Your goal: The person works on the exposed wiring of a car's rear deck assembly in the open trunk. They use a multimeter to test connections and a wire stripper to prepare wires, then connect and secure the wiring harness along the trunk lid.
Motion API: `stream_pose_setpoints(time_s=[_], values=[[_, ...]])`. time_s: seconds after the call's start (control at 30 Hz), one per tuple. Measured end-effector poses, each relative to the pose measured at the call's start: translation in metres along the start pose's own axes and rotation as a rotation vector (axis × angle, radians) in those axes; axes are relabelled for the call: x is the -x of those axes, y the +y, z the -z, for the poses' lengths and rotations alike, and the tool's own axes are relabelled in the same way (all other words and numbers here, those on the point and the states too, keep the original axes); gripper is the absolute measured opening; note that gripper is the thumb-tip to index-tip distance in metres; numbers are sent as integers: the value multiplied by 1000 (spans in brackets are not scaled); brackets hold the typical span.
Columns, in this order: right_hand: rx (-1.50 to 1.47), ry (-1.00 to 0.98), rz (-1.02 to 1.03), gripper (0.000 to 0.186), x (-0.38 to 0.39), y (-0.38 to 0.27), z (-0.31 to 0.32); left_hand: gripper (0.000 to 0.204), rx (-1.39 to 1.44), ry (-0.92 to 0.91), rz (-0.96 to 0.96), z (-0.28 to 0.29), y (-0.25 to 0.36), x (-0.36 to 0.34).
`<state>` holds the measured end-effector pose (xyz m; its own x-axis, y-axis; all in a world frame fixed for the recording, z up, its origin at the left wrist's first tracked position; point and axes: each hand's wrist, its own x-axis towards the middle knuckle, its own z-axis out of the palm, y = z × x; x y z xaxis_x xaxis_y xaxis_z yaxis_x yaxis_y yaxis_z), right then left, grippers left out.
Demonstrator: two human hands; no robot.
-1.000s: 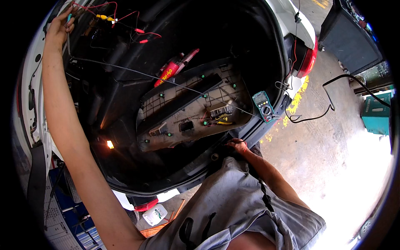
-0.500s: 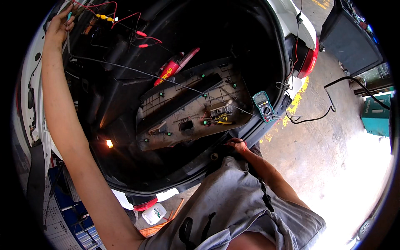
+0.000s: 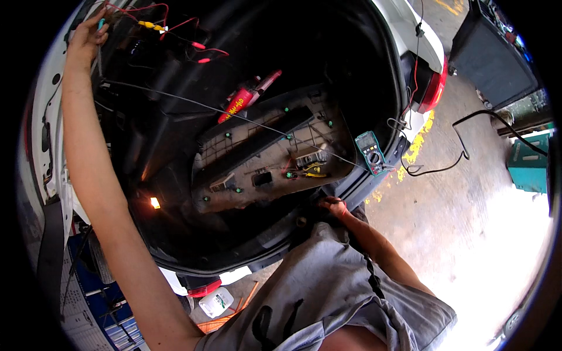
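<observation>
My left hand (image 3: 86,36) reaches up to the far left corner of an open car boot. Its fingers are closed round a teal-ended test lead (image 3: 102,24). A grey-black cable runs from there across the boot to a teal multimeter (image 3: 370,153) on the right rim. Red wires with a yellow clip (image 3: 151,26) and red clips (image 3: 199,45) hang beside the left hand. My right hand (image 3: 332,206) is low at the near boot rim, fingers curled; a thin red wire passes by its wrist. What it holds is hidden.
A trim panel (image 3: 269,140) with green clips lies in the boot, with a red tool (image 3: 241,104) beyond it. A small lamp (image 3: 155,203) glows at the left. Right of the car are a dark cart (image 3: 492,55) and a teal box (image 3: 530,161); a white jug (image 3: 215,302) stands below.
My left hand has shifted slightly to the right and down, and the red clips have swung a little. My right hand stays nearly still at the rim.
</observation>
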<state>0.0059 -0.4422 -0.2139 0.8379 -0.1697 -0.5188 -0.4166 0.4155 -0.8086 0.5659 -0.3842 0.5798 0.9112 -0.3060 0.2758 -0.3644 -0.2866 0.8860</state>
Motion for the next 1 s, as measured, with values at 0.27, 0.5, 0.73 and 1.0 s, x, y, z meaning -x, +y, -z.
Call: stream_pose_setpoints(time_s=[0.27,0.5,0.73,1.0], values=[[21,-135,25,27,3,-25,3,37,88,-110,-117,1,9,35],[-363,-66,-299,52,22,-84,13,37,588,130,-317,15,-45,284],[-733,-311,-485,56,27,-151,-12,16,1057,234,542,-91,-196,517],[1095,-143,389,44,64,-239,-107,31,754,85,801,-106,-293,623]])
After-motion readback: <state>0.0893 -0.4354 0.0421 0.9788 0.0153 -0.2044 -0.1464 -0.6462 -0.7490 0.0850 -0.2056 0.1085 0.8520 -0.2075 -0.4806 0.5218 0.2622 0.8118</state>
